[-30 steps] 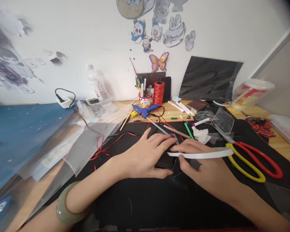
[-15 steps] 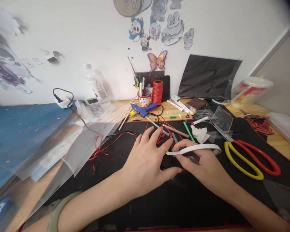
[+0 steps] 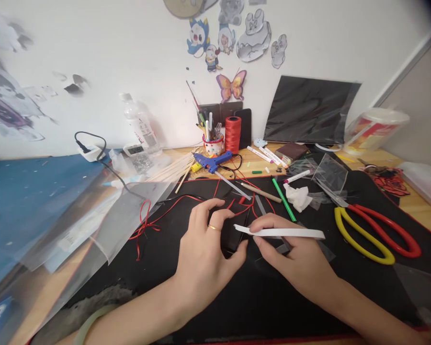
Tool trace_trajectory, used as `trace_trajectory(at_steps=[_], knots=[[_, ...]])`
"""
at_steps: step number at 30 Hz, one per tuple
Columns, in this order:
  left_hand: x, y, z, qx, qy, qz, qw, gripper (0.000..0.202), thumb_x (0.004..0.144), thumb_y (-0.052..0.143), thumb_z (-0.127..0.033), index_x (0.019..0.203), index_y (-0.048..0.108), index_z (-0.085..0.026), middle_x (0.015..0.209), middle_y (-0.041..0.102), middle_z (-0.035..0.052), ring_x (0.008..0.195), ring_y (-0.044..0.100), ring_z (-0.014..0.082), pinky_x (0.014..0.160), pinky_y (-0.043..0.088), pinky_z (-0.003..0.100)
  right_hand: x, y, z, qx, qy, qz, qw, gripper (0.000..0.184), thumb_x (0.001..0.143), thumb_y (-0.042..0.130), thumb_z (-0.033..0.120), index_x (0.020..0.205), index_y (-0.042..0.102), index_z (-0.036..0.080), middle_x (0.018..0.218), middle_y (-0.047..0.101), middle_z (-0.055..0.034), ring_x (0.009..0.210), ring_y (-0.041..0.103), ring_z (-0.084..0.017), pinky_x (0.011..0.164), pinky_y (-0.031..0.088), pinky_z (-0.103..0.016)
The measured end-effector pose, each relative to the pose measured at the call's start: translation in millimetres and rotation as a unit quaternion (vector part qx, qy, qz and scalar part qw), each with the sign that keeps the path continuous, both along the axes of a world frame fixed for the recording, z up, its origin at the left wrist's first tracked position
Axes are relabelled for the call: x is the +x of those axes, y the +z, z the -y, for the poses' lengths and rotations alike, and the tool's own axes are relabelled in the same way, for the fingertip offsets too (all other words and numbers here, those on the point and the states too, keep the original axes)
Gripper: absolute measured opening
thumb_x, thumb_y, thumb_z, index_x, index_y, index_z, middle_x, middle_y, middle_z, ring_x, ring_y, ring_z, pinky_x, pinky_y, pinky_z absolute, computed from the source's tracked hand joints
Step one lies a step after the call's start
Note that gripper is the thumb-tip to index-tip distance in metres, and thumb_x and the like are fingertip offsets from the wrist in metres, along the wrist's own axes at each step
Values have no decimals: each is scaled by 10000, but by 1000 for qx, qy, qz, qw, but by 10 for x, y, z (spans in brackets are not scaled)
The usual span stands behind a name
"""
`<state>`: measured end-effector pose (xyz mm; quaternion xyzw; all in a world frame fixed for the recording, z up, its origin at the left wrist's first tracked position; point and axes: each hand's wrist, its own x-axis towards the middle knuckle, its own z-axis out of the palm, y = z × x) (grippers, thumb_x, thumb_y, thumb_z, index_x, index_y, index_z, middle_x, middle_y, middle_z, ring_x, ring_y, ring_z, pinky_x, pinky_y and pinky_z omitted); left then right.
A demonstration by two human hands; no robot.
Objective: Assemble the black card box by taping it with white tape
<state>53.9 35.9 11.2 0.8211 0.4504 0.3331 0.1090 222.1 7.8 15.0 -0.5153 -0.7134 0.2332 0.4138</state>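
Left hand (image 3: 204, 249) curled, right hand (image 3: 296, 256) pinching (both close together).

Two hands: one left hand (image 3: 203, 251) and one right hand (image 3: 296, 256). One roll of tape (image 3: 283, 233), one dark card (image 3: 232, 235), one pair of scissors (image 3: 375, 230) (red and yellow handles), one glue gun (image 3: 211, 161), one spool of thread (image 3: 232, 134), one bottle (image 3: 138, 125), one green pen (image 3: 283, 199), and perhaps three white markers (image 3: 267, 155), too small to count surely.

Nothing legible from here: the bottle (image 3: 138, 125) label at far left (red print, too blurred) and the little clock (image 3: 134, 149) display can't be read.
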Motion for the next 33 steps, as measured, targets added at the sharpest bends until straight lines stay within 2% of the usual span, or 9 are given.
trace_trajectory(at_steps=[5,10,14,25,33], knots=[[19,-51,8,12,3,47,999,336,726,614,-244,986,402,-240,1114,424,70,1030,478,219,790,497,386,-2,-49,25,23,-6,-3,1000,119,803,519,113,841,550,221,807,617,21,787,589,-108,745,442,-206],[18,-63,1,52,-18,49,997,209,727,614,-184,886,482,-219,1014,490,45,961,497,197,780,481,351,-2,-94,31,55,-12,-11,998,112,790,544,108,831,571,208,804,625,8,773,599,-115,726,463,-226],[37,-84,-7,79,-30,66,994,203,705,614,-123,863,511,-198,963,524,39,927,507,182,788,466,330,-2,-122,28,70,-15,-18,997,117,783,550,89,821,580,195,800,627,5,765,600,-105,724,469,-218],[60,-99,-8,87,-30,56,994,159,706,627,-157,839,544,-184,961,546,52,934,514,192,798,456,337,3,-184,25,78,-18,-29,996,123,779,552,77,822,579,188,798,631,5,760,602,-98,722,470,-211],[62,-112,-7,96,-35,70,992,198,686,637,-124,847,538,-182,950,549,45,932,513,188,806,449,337,11,-204,46,77,-10,-50,996,142,766,560,61,823,573,191,809,629,5,776,601,-101,732,475,-220]])
